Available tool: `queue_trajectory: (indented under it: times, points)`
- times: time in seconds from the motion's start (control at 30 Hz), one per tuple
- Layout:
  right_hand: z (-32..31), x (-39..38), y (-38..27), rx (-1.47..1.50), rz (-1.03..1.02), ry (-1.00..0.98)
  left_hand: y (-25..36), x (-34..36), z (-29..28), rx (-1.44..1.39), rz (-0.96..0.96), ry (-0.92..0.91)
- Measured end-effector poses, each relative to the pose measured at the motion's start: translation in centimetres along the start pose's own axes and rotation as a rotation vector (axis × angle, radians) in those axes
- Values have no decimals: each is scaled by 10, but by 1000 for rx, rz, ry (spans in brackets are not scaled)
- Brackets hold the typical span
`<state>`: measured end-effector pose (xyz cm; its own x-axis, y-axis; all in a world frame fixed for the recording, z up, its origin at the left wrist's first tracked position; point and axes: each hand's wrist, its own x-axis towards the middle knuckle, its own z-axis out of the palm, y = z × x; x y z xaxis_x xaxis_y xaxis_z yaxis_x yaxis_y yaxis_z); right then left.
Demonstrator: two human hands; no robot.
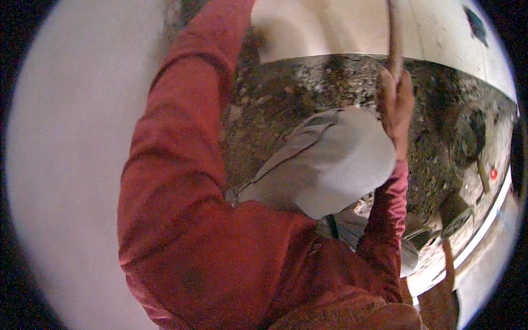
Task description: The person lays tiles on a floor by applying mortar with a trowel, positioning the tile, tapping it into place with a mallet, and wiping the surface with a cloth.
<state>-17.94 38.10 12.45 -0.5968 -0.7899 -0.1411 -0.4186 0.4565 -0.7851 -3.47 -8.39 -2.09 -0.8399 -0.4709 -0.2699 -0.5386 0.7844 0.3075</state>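
Head view, and from where I stand the right hand is closed around a slim brown pole, just beyond and right of the pale-trousered knee. The left sleeve runs past the knee's left; its hand is out of sight, so I can't tell its grip. The pole looks stiff, woody, fairly light, best gripped around the shaft. I can read no label or writing.

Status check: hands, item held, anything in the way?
Left hand out of view. Right hand gripping pole. Pole runs past top edge. Knee partly hiding right sleeve.
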Motion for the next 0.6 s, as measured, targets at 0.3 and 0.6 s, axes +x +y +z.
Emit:
queue_trajectory:
  times: [0.3,0.6]
  points:
    - [79,12,5,-285,-10,-193,-36,-57,2,314,3,-48]
    - [88,-10,-13,-148,77,-278,-41,-60,-9,338,-1,-72]
